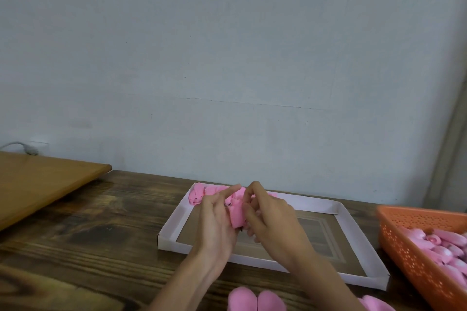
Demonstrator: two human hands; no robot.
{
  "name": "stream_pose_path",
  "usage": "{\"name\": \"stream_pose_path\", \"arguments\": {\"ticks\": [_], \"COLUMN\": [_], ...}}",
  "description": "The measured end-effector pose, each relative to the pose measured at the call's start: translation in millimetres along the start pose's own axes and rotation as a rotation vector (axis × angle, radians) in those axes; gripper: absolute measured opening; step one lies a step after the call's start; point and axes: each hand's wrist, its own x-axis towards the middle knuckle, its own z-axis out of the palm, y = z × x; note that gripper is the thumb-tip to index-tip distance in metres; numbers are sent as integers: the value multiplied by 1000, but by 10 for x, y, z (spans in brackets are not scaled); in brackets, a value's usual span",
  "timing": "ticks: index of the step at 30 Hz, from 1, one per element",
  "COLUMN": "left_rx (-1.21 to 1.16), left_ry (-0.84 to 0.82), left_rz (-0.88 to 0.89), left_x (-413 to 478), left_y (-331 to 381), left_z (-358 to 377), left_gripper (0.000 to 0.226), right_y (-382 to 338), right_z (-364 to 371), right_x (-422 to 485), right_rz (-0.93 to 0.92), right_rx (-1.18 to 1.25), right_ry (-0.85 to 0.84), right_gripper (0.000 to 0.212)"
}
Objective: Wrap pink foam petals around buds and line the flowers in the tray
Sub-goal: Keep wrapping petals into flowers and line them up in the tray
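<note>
Flower [236,212]: partly wrapped, held above tray [171,222], 12 o'clock.
Left hand [217,225]: curled round flower base, forefinger straight.
Right hand [273,219]: pinches flower's upper edge.
Row: finished flowers [197,194] at tray's 11 o'clock corner.
Risk: foam may spring open if pinch slackens; hidden bud could slip out.
Writing: none legible.

Both arms reach in from near, and the left hand [216,222] and right hand [274,219] meet close together, fingers curled round one pink flower [236,218] between them, left first finger sticking out straight.
</note>
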Motion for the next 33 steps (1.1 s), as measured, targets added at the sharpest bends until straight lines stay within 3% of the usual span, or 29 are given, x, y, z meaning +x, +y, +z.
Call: {"name": "stream_pose_path", "arguments": {"ticks": [7,14,18,22,28,33], "left_rx": [11,70,63,187,434,561], "left_ry": [-3,-60,-146,-196,-59,-37], "left_rz": [14,40,57,81,236,356], "left_x": [22,-8,8,22,11,47], "left_y": [-15,-46,-34,-47,-103,-146], "left_z": [-30,-16,-51,-109,-126,-159], "left_gripper": [55,36,73,79,59,60], "right_y": [14,44,41,33,59,87], "right_z": [-56,14,0,-80,-219,-277], "right_x": [6,21,20,41,71,64], "right_rz": [-54,-27,-6,-24,-23,-106], "right_rx": [-18,-51,-66,-16,31,-3], "right_ry": [-63,53,136,99,-68,3], "right_gripper": [21,29,31,10,22,23]}}
